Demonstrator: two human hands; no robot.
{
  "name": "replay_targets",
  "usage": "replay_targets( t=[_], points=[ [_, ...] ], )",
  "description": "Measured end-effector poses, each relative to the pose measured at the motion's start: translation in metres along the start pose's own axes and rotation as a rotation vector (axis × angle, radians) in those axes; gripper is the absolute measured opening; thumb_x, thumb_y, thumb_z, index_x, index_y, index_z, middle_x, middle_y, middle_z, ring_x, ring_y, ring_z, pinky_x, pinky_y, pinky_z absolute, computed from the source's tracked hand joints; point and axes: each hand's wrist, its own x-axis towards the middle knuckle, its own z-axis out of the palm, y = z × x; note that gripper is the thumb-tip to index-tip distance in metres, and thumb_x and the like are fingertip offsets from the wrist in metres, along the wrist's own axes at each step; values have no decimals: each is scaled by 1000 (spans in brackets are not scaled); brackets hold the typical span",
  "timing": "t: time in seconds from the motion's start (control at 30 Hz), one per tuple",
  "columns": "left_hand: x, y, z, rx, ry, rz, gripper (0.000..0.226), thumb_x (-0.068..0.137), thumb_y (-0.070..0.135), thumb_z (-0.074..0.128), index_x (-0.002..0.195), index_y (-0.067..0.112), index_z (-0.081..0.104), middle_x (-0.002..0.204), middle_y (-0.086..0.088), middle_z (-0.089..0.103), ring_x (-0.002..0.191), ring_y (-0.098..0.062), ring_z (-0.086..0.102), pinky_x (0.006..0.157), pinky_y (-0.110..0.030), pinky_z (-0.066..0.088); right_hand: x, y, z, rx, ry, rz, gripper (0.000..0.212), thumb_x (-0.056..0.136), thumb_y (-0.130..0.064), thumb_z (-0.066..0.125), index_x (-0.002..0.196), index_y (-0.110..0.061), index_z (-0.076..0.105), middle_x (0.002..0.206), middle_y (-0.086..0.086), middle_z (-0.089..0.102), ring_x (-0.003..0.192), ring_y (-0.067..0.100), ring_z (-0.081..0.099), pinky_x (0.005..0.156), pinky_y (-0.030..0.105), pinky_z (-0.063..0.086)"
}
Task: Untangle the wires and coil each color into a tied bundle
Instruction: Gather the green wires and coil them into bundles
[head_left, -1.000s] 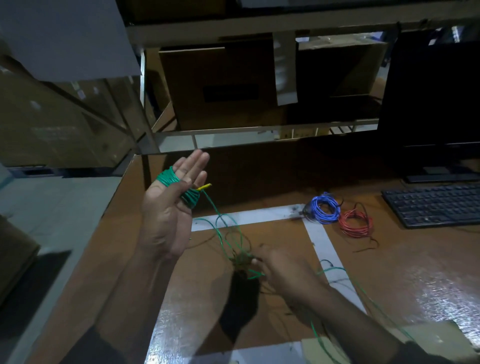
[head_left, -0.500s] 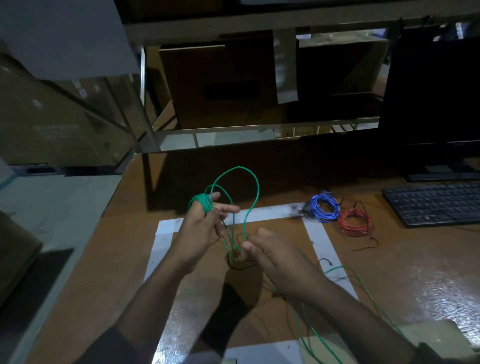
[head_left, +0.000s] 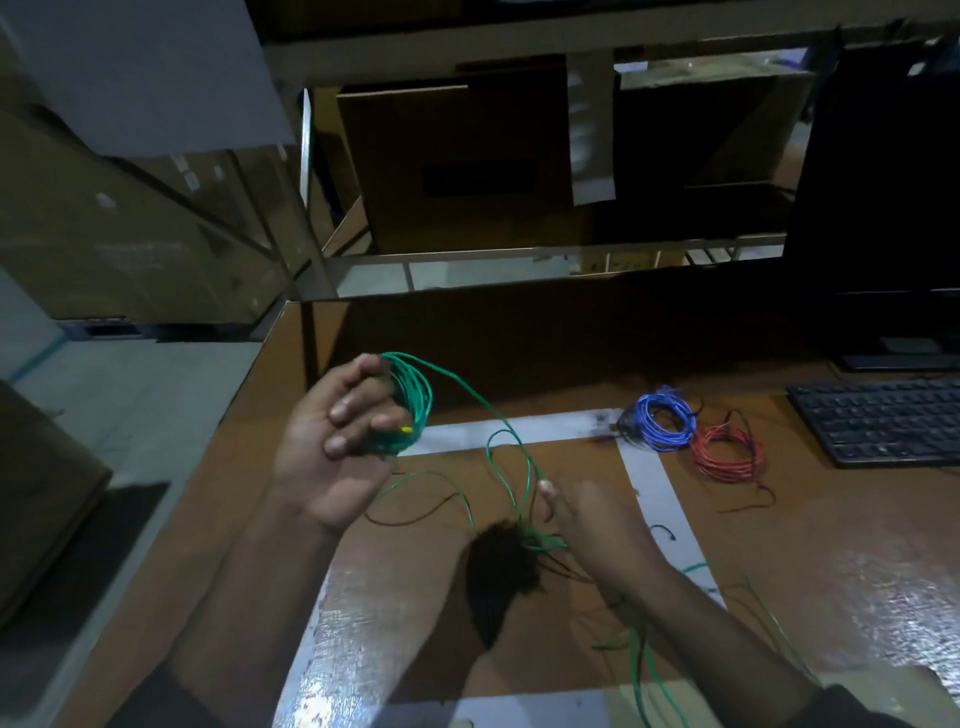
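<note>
- The step in hand looks like winding the green wire (head_left: 511, 457) onto the left hand (head_left: 332, 441); to do it well, I judge each new turn should lie snug beside the last, with steady light tension so the coil (head_left: 413, 402) does not slip off.
- The slack should be fed out of the dark tangle (head_left: 506, 556) slowly, freeing snags before pulling.
- The left hand is raised above the white tape line (head_left: 524, 428), palm toward the camera, fingers curled round the green coil.
- The right hand (head_left: 587, 519) sits low, just near-side of that tape line, pinching the green strand close to the tangle; the exact finger shape is blurred.
- The blue bundle (head_left: 665, 421) and red bundle (head_left: 727, 452) lie at the tape line's right end, side by side, apparently finished.
</note>
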Motion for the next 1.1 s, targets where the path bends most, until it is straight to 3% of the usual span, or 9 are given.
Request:
replay_targets(
  t=[0.17, 0.27, 0.37, 0.5, 0.6, 0.67, 0.8, 0.9, 1.1],
  points=[
    [4, -1, 3, -111, 60, 183, 25, 111, 21, 40, 100, 12, 60, 76, 5, 67, 42, -5, 55, 73, -20, 57, -4, -7, -1, -115, 10, -134, 32, 108, -42, 37, 101, -24, 62, 85, 3, 70, 76, 27, 62, 64, 38, 49],
    [12, -13, 9, 144, 99, 351, 22, 110, 21, 40, 102, 15, 60, 115, -9, 76, 104, -19, 75, 106, -39, 53, -13, -12, 2, -197, -115, -231, 24, 107, -33, 43, 121, -24, 60, 100, 8, 71, 89, 34, 65, 64, 36, 42],
    [18, -23, 6, 489, 39, 384, 35, 111, 22, 34, 102, 21, 68, 139, -19, 63, 140, -29, 52, 121, -43, 30, -20, -16, 2, -181, -208, -380, 14, 104, -33, 46, 108, -24, 56, 104, 9, 71, 95, 33, 65, 70, 38, 47],
    [22, -47, -15, 1405, 189, 342, 41, 112, 31, 35, 108, 25, 75, 133, 5, 69, 136, -3, 52, 116, -35, 33, -26, -20, -10, -113, -161, -480, 18, 104, -38, 44, 98, -24, 54, 99, -1, 69, 90, 24, 62, 71, 38, 47],
    [19, -64, -32, 1764, 229, 209, 47, 108, 47, 37, 85, 23, 70, 94, 12, 75, 96, -4, 70, 94, -45, 53, -22, -17, -19, 1, -39, -440, 17, 106, -39, 42, 103, -28, 56, 101, -4, 68, 90, 20, 62, 76, 41, 52],
    [15, -71, -30, 1769, 204, 141, 47, 109, 44, 39, 78, 20, 64, 72, 5, 74, 73, -7, 70, 83, -42, 55, -15, -14, -23, 62, 58, -415, 17, 106, -38, 43, 98, -30, 55, 94, -7, 65, 84, 17, 61, 73, 44, 52],
    [6, -78, -12, 1584, 115, -13, 45, 109, 45, 41, 79, 20, 64, 58, -1, 60, 61, -15, 69, 74, -38, 54, 2, -8, -26, 70, 194, -438, 15, 105, -32, 45, 100, -26, 57, 90, -3, 61, 83, 22, 59, 71, 46, 50],
    [1, -78, -4, 1279, 89, -114, 36, 99, 45, 56, 83, 13, 62, 65, -5, 55, 51, -9, 50, 51, -24, 44, 10, -9, -31, 80, 249, -477, 19, 99, -33, 42, 99, -23, 58, 90, -1, 57, 83, 25, 58, 68, 47, 49],
    [-4, -68, 14, 621, 71, -16, 35, 106, 27, 47, 77, 11, 62, 39, 9, 37, 30, -1, 32, 50, -21, 39, 18, -7, -27, 120, 257, -487, 17, 106, -37, 40, 95, -29, 51, 75, -8, 54, 76, 25, 53, 68, 38, 36]
  ],
)
